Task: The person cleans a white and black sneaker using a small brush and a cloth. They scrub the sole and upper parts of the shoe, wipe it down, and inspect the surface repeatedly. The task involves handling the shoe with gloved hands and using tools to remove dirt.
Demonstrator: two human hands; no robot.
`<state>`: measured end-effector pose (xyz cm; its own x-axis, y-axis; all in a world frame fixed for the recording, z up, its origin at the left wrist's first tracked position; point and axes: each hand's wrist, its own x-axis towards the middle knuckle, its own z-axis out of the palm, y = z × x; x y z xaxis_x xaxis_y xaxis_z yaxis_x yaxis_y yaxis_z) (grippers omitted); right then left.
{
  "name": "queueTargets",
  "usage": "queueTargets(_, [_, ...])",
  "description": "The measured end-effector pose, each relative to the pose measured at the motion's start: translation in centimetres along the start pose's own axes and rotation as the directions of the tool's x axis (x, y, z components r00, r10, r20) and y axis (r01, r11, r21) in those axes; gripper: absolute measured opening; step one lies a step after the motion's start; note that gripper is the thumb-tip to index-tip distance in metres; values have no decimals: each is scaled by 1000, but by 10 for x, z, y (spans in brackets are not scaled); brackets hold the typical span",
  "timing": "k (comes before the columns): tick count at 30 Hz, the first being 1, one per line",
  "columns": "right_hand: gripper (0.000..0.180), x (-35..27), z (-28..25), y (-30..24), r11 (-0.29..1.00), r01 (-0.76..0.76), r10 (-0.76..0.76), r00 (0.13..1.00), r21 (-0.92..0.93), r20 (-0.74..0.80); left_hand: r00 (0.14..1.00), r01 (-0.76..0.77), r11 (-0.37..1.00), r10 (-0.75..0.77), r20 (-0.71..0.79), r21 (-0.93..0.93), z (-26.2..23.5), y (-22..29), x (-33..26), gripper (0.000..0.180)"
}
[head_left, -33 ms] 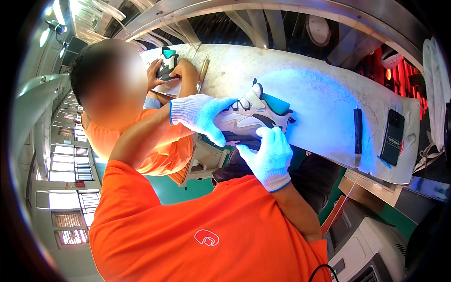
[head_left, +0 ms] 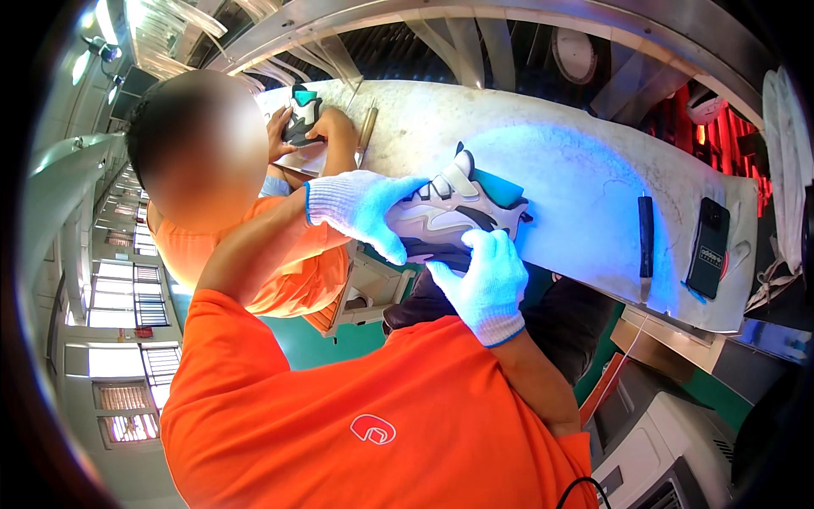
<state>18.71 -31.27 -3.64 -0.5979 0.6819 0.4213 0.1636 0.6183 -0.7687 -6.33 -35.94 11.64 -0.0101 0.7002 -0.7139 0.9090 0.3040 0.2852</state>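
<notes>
Two gloved hands hold one grey-and-white shoe (head_left: 449,214) between them at the near edge of one pale worktable (head_left: 564,161), its toe to the left, its heel to the right and its sole edge toward the wearer. The left hand (head_left: 365,206) clasps the toe end, fingers stretched along the upper and thumb at the lower side. The right hand (head_left: 485,284) pinches at the sole edge near the middle, its thumb and bent fingers set close together there. One teal insert (head_left: 500,188) stands out of the shoe's opening.

Two tools lie on the worktable: one black-handled tool (head_left: 646,237), well to the right of the shoe, and one wooden-handled tool (head_left: 368,127), toward the far left. One dark phone (head_left: 710,246) lies near the right end, just beyond the black-handled tool.

One co-worker (head_left: 246,233) in orange sits at the left; two bare hands there hold a second, smaller-looking shoe (head_left: 303,119), also with one teal piece (head_left: 306,97) in its opening. Two pale, rounded objects (head_left: 575,55) show behind the worktable, one at the top and one in the red glow; what they are is hard to tell. One pale machine (head_left: 666,441) stands at the lower right.
</notes>
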Motion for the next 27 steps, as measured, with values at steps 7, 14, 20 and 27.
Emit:
queueTargets(7, [64, -1, -4, 7, 996, -14, 17, 999, 92, -40, 999, -31, 998, 29, 31, 54, -18, 13, -18, 139])
queueTargets(14, [64, 3, -6, 13, 986, -22, 32, 998, 164, -60, 979, -194, 981, 195, -52, 20, -23, 20, -20, 134])
queueTargets(20, [66, 0, -10, 15, 982, -52, 58, 998, 180, -32, 987, -144, 982, 151, -53, 124, -16, 26, -26, 132])
queueTargets(27, [66, -5, -15, 17, 924, -182, 223, 971, 335, -87, 892, -171, 965, 238, -384, 201, -12, 49, -43, 95])
